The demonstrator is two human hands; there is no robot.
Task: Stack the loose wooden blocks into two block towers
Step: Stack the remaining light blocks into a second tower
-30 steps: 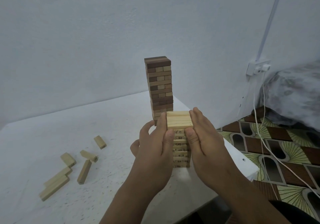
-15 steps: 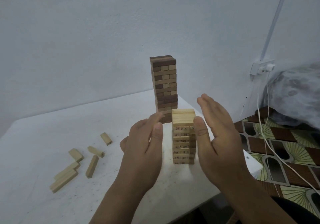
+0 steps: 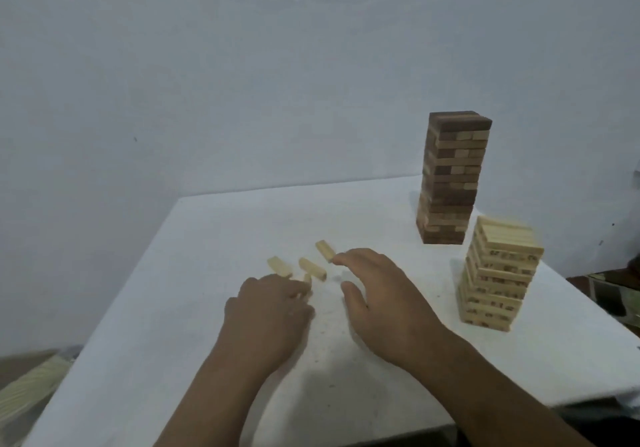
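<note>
Two towers stand at the right of the white table point(image 3: 194, 360): a tall dark and tan tower point(image 3: 450, 183) at the back, and a shorter pale tower point(image 3: 495, 280) with printed numbers in front of it. Loose pale blocks lie mid-table: one point(image 3: 280, 266) at the left, one point(image 3: 312, 268) in the middle, one point(image 3: 325, 250) farther back. My right hand point(image 3: 377, 297) reaches with fingers spread, its fingertips touching the farthest block. My left hand point(image 3: 270, 308) lies over other loose blocks with fingers bent down; a block end point(image 3: 307, 277) pokes out by its fingertips. Its grip is hidden.
The pale tower stands close to the table's right edge, with patterned floor point(image 3: 609, 294) beyond it. A pale wooden object point(image 3: 27, 387) lies below the table's left corner. A plain wall rises behind the table.
Both hands have let go of the pale tower and swung left to the loose blocks. The view has turned left, so both towers now sit at the right.
</note>
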